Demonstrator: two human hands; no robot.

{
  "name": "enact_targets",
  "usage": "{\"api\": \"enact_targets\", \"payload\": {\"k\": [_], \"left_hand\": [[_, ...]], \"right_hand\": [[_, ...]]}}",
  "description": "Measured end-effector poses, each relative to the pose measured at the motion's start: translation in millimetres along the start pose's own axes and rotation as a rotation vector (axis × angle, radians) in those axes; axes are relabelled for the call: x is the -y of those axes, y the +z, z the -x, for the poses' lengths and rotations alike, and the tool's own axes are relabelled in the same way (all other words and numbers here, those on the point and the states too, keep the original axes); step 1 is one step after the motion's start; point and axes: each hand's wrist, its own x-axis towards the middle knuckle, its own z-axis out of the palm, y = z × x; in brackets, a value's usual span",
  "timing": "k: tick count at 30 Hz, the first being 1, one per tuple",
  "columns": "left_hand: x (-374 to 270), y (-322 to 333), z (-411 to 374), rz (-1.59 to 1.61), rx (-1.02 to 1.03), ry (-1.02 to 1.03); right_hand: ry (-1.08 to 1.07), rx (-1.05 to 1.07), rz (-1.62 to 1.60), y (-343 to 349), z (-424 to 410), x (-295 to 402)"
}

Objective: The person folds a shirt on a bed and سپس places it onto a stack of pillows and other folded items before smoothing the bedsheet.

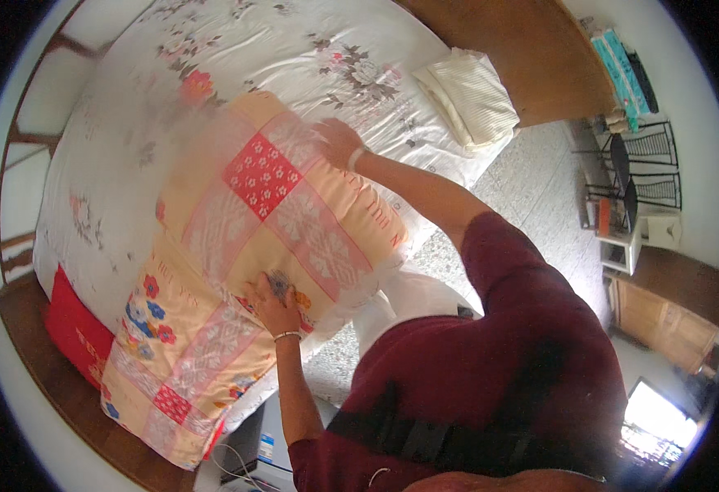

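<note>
A quilt (261, 178) with a yellow, pink and red patchwork pattern lies folded on the near side of a bed, over a white floral bedsheet (285, 37). My left hand (276, 304) rests on the quilt's near part with its fingers spread. Near the quilt's far right edge is my right hand (339, 142), blurred; whether its fingers grip the cloth is unclear. Beside the folded part, a patterned pillow or cushion (175, 350) in matching cloth lies towards the lower left. Part of the quilt's far left side is blurred.
A folded cream cloth (473, 101) lies at the bed's right corner, by a brown wooden board (494, 37). A red pillow (79, 332) is against the headboard (33, 344). Below stands a grey cabinet (279, 430) with a white cable. Black metal chairs (654, 144) stand farther off.
</note>
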Motion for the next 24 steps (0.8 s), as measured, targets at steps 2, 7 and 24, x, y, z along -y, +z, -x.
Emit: {"api": "enact_targets", "payload": {"k": [2,7,24], "left_hand": [[27,27,-2,0.036,0.074,-0.05],[35,39,-17,0.134,0.181,-0.089],[52,44,-25,0.127,0.216,-0.12]], "right_hand": [[0.034,0.079,0.071,17,-50,14],[0.13,0.165,0.296,55,-43,-40],[0.075,0.144,0.461,-41,26,-57]]}}
